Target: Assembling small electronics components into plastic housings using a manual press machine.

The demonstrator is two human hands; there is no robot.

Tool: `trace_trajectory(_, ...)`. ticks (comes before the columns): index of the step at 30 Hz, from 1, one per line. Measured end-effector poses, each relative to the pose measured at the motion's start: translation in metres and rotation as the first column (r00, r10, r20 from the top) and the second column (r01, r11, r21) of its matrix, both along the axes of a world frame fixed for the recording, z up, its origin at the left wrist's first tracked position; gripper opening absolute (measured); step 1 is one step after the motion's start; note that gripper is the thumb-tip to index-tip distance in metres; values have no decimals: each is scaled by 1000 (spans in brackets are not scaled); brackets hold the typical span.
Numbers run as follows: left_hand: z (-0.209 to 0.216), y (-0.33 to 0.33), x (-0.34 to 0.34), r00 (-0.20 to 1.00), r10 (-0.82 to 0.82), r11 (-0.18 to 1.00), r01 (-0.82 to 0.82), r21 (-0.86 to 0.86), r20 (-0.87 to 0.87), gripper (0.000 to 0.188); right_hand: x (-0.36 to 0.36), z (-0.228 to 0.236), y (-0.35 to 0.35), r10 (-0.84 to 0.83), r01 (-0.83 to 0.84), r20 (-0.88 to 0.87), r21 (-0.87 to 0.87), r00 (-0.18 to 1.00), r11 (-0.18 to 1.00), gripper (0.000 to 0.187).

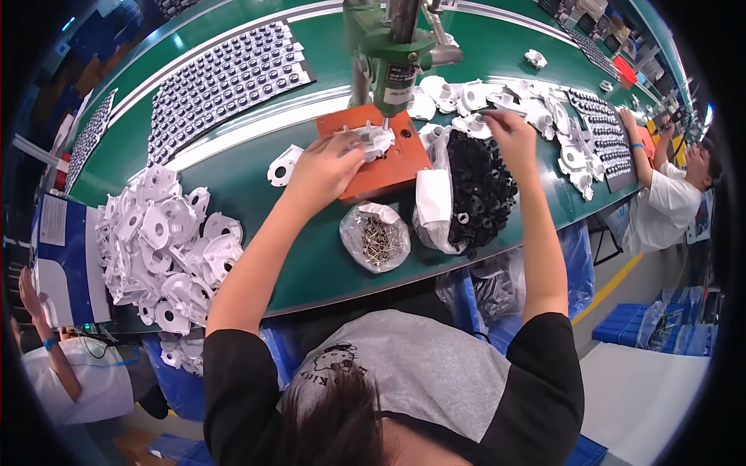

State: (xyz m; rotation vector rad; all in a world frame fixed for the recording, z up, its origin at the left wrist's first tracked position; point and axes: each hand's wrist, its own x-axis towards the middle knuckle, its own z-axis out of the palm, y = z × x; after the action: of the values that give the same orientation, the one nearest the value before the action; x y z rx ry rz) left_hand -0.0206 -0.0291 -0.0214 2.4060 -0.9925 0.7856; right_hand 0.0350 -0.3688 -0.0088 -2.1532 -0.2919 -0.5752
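My left hand [330, 167] is closed on a white plastic housing [376, 141] that lies on an orange fixture block [350, 185]. Directly above this housing comes the thin tip of a green press-like machine [396, 74]. My right hand [513, 140] is over the far edge of a heap of small black parts [478, 186], its fingers bent together. Beside those fingertips is a white plastic part [472, 124]; whether they touch it, and what they pinch, I cannot make out. An open clear bag of small metal screws [378, 242] sits in front of the block.
A big pile of white housings [159, 241] covers the bench's left side; more white parts [575, 151] spread at the right. Trays of dark-centred pieces [229, 85] lie at the back. Co-workers sit at the right [668, 194] and left [78, 380].
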Motion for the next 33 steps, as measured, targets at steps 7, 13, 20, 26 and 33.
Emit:
trace_trajectory(7, -2, 2, -12, 998, 48, 994, -53, 91, 50, 16, -20, 22, 80, 259, -266, -99, -69, 961, 962, 16)
trace_trajectory(13, 8, 3, -8, 999, 20, 998, -17, -64, 39, 14, -16, 16, 76, 220, -223, -146, -6, 965, 975, 15)
trace_trajectory(20, 30, 5, 37, 590, 33, 962, -238, -135, -807, 30, -13, 17, 63, 222, -206, -210, 95, 952, 974, 18)
trace_trajectory(26, 4, 0, 65, 694, 130, 939, -316, -137, -708, 17, -9, 19, 76, 278, -265, -307, 84, 910, 961, 20)
trace_trajectory(33, -25, -23, 37, 920, 341, 932, -358, -58, -194, 14, -4, 2, 99, 339, -350, -309, 22, 889, 937, 20)
